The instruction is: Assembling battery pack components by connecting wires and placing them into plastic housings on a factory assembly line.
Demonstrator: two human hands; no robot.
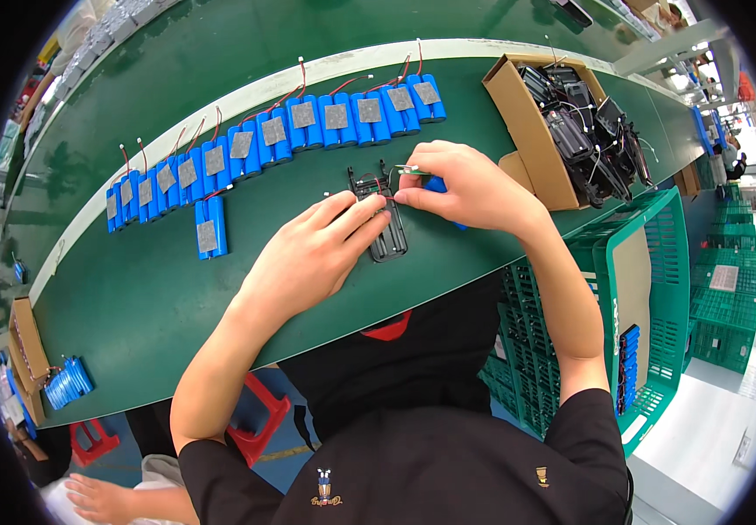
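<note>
We see a black plastic holder [385,219] lying flat on the green bench [159,289], its long axis running from the row of battery packs toward the person's body, one short end pointing at the row and the other at the bench's near edge. The left hand [308,254] rests just left of the holder, fingers loosely curled, their tips touching its side. The right hand [465,188] is at the holder's far right corner, thumb and forefinger pinched together on thin wires there, with a blue battery pack [437,185] mostly hidden under the palm.

Beyond the holder, a curved row of blue battery packs [308,122] with grey patches and red leads follows the bench's pale far strip; one single pack [210,227] lies apart, left of the holder.

Right of the holder stands an open cardboard box [527,131] filled with black wired parts [583,131]. Nearer the person than that box, a green plastic crate [662,289] holds a cardboard sheet and a few blue packs. Far left of the holder, a small cardboard box [28,346] sits beside loose blue cells [67,383].
</note>
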